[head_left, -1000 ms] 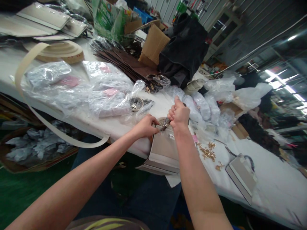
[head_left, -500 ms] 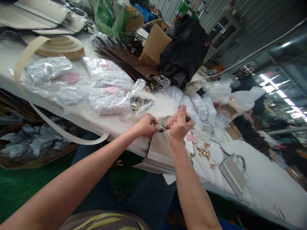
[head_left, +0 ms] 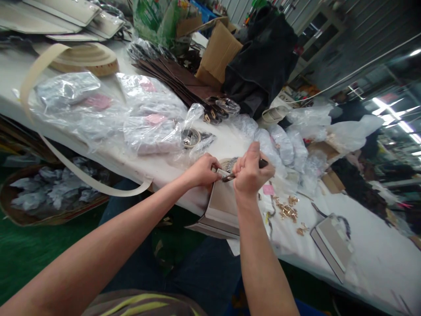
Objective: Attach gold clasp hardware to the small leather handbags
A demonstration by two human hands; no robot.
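My right hand is closed in a fist round a dark-handled tool, whose metal tip points left toward my left hand. My left hand pinches the top edge of a beige bag piece that hangs over the table's near edge. The tool's tip meets that edge between my two hands. Small gold fittings lie scattered on the white table just right of my right wrist.
Clear plastic bags of parts lie left of my hands. A second beige bag piece rests at right. A long beige strap loops off the table edge. Brown straps, cardboard and dark fabric sit behind.
My right hand has tipped over, so the tool's handle now points right and lies flatter. Both hands stay at the bag piece's top edge.
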